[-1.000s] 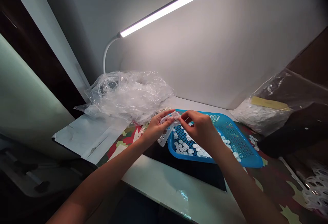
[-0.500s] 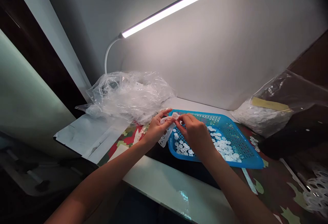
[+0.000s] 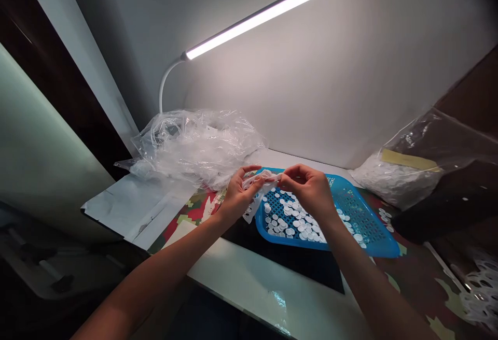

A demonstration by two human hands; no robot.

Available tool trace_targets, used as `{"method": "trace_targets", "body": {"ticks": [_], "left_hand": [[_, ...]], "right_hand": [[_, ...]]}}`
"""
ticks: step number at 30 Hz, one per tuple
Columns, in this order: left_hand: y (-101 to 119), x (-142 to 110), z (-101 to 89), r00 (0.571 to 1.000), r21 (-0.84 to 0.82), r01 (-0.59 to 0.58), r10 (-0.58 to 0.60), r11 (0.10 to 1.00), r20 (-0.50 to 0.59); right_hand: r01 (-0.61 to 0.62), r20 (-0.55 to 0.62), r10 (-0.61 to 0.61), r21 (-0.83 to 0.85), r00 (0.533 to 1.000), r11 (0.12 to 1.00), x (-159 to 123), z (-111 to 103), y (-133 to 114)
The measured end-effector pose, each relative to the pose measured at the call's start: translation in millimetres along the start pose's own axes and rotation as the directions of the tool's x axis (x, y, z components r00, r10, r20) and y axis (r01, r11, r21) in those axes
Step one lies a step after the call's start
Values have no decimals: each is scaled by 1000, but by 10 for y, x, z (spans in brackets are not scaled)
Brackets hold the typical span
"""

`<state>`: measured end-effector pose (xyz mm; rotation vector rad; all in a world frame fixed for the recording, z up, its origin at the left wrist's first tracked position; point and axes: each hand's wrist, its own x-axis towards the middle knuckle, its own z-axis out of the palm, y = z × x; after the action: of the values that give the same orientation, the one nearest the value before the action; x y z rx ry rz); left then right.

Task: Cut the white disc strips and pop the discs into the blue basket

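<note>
A soft-looking white piece with round holes (image 3: 252, 208) hangs from my left hand (image 3: 238, 192), whose thumb and fingers are closed on it. My right hand (image 3: 309, 187) pinches the right end of the same piece between thumb and fingertips; the exact grip is too small to make out. Both hands are above the left rear part of a blue plastic basket (image 3: 268, 234). Many small white discs (image 3: 305, 226) lie scattered on the basket's mesh floor. My right wrist and forearm hide part of the basket.
A clear plastic bag with white contents (image 3: 194, 148) sits at the back left, beside a white board (image 3: 128, 208). Another filled clear bag (image 3: 400, 179) stands at the right. White ring-shaped pieces (image 3: 484, 288) lie far right. A lit lamp (image 3: 272, 13) hangs overhead.
My right hand has moved a little right, away from the left hand, drawing out the end of the white piece. More discs in the basket show now. The left hand has barely moved.
</note>
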<state>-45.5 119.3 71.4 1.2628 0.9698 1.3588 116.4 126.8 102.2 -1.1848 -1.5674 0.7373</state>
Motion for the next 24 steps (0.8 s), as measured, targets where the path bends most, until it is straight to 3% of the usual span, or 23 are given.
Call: {"method": "trace_targets", "body": {"ticks": [3,7,8,10,12,15,17,19,21,24], "left_hand": [[-22,23,-19,999,-78,29,-30,997,-19],[-51,74,-63,997,-187,77,-79,979,-6],[-54,83,-67,995,-199,97,-94,975,22],[-49,95,-67,987,-232,149,-131,961,94],[-30,99,-61,973,-259,199,-160,945,163],[13,92,-66,951,-281,251,-183,926,248],[38,84,-80,934,-282,280,-193,918,300],[51,74,-98,916,-277,304,-200,911,348],[54,67,-110,902,-265,316,-201,911,383],[49,60,-114,898,-246,304,-190,921,397]], "right_hand": [[-78,-35,85,155,996,985,112,-134,73],[-25,-326,90,200,941,979,238,-508,145],[-20,-329,66,142,942,990,257,-611,155],[-62,-220,61,5,974,998,276,-770,169],[-91,-26,89,-154,996,984,269,-819,171],[-17,178,69,-282,982,959,214,-658,141],[77,281,-22,-185,960,980,156,-450,98],[120,465,-127,45,876,992,100,-251,53],[70,562,-146,154,814,986,61,-131,23],[-26,581,-83,176,810,984,46,-134,18]]}}
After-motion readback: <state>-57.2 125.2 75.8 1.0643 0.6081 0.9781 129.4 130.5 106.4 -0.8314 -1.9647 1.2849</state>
